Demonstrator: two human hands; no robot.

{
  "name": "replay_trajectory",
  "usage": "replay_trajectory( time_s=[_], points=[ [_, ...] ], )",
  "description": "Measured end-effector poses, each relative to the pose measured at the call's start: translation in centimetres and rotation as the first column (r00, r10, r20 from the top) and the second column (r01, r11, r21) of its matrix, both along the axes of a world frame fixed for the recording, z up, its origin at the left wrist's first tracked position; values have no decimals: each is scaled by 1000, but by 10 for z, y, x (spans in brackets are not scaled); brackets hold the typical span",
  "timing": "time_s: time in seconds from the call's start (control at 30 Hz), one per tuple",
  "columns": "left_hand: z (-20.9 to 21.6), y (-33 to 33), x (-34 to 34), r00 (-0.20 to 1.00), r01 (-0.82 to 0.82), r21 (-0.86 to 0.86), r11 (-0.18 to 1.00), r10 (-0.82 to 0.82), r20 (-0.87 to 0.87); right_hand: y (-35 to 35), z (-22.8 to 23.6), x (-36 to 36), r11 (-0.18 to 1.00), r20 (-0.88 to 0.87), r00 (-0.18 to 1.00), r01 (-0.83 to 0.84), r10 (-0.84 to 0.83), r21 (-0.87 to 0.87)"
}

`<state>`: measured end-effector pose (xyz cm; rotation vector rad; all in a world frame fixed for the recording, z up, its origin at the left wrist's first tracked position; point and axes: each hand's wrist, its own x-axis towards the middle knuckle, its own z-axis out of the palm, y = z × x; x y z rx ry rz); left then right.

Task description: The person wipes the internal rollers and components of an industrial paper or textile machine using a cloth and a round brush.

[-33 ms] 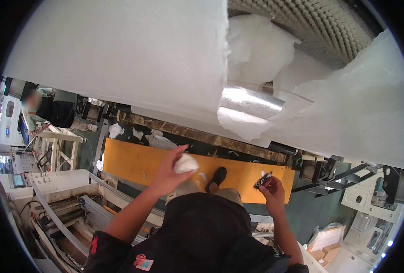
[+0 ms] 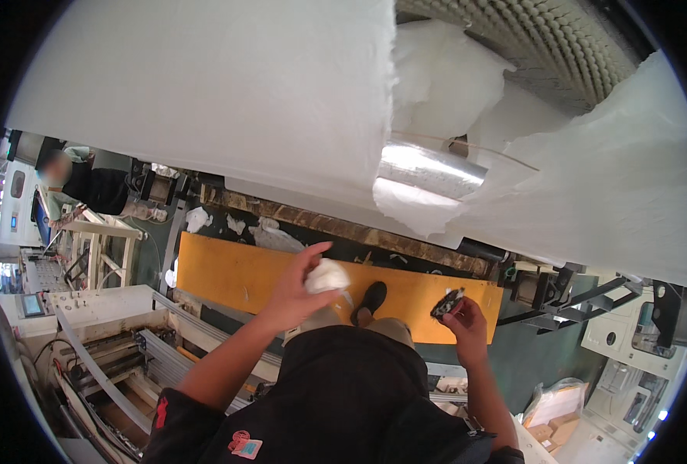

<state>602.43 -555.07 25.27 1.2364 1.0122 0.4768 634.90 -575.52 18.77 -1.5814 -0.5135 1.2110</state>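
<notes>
A crumpled white wad (image 2: 327, 277), of thin sheet or tissue by its look, sits in the curled fingers of my left hand (image 2: 291, 292). My right hand (image 2: 468, 320) pinches a small dark object (image 2: 447, 305) with pale specks; its kind is too small to make out. Both hands are over the yellow platform (image 2: 227, 263). Ahead of them a wide white sheet (image 2: 204, 100) spans the machine, ending in a ragged torn edge. Through the tear a shiny metal roller (image 2: 432, 168) shows, with torn white pieces (image 2: 444, 77) hanging around it.
A ribbed beige roller (image 2: 529, 46) lies at the top right. White scraps (image 2: 198, 220) litter the floor beyond the platform. Open machine framing (image 2: 119, 363) stands at my left, and a co-worker (image 2: 96, 189) is at the far left. Cardboard boxes (image 2: 558, 427) lie at the lower right.
My left hand has shifted slightly right with the white wad, its fingers somewhat looser around it. The right hand has barely moved, and the dark object has turned a little.
</notes>
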Motion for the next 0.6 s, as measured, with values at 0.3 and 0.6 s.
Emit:
replay_trajectory(
  time_s=[0.3, 0.6],
  points=[
    [72, -46, 112, 972, 234, 345, 909, -216, -90, 52, 92, -41, 848, -758, 652, 401, 0, 346],
    [103, -76, 138, 882, 446, 345, 826, -341, -324, 40, 63, -47, 828, -799, 587, 508, -132, 237]
  ],
)
